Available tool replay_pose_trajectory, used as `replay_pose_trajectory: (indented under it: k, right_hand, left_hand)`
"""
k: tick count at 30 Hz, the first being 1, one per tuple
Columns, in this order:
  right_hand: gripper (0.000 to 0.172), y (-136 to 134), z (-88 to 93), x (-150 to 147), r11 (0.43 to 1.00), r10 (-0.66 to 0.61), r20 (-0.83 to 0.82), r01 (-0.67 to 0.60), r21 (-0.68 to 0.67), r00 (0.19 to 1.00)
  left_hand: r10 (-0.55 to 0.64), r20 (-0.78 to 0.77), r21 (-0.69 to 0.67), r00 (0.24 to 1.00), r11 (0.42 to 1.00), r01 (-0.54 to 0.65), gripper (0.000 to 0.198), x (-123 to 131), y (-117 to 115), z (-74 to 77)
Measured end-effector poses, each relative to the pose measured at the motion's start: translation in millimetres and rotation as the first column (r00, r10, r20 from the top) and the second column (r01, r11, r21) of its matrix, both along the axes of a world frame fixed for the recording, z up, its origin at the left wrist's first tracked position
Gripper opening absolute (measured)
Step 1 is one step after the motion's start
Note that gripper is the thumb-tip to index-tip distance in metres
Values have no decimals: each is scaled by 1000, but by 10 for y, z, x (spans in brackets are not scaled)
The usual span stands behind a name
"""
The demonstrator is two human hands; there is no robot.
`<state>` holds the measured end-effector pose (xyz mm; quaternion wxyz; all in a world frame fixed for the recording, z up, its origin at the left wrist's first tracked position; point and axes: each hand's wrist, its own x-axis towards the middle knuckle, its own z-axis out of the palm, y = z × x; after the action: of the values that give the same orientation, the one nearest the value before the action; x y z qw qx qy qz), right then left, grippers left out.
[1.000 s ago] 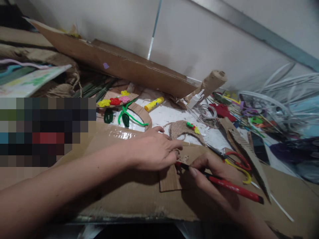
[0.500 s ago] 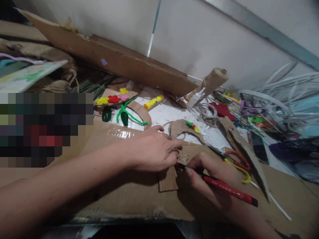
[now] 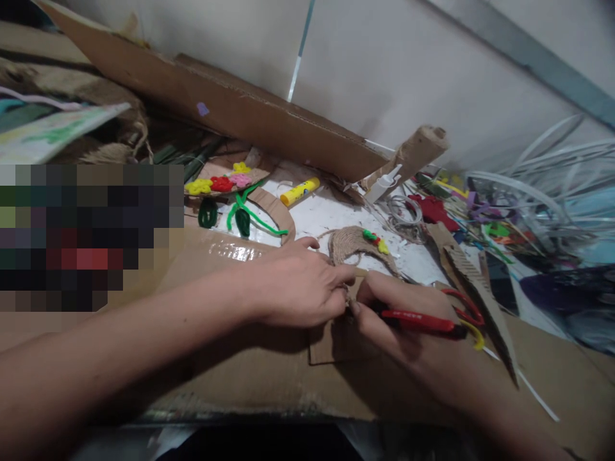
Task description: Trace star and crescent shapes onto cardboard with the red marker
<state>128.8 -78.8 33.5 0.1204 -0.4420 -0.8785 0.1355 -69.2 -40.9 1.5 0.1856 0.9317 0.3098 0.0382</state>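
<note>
Fingers bent and pressed together, my left hand [image 3: 307,285] lies over a small cardboard piece [image 3: 336,346] and presses on a small bit of twine at its upper part. My right hand [image 3: 398,307] is closed around a red marker [image 3: 418,322], its thumb and forefinger meeting at the twine beside my left fingertips. The marker's tip is hidden by the hand. Just beyond the hands lies a twine-wrapped crescent [image 3: 350,244] with green, red and yellow decorations. Scissors with red and yellow handles [image 3: 473,333] are partly hidden behind my right hand.
A yellow glue stick [image 3: 300,191], a white glue bottle [image 3: 383,185] and a flower-decorated cardboard piece [image 3: 225,182] lie farther back. Green pipe cleaners [image 3: 250,214] are at the left. A long cardboard strip [image 3: 475,294] and scraps are on the right.
My right hand has shifted up and left toward my left fingertips, and the red marker now lies flatter within it. The view has shifted slightly.
</note>
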Motion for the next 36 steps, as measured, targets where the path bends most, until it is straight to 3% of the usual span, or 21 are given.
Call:
replay_pose_trajectory:
  k: [20,36]
  right_hand:
    - [21,-10,-2,14,993,-18,30,21,-120,999]
    - [24,-49,-47,124,995,-49,-141,36,-93,989]
  left_hand:
    - [-2,34,24,999,1000,1,26,-12,-8,-34]
    - [-2,21,2,1000,1000,2,32,-11,-18,-1]
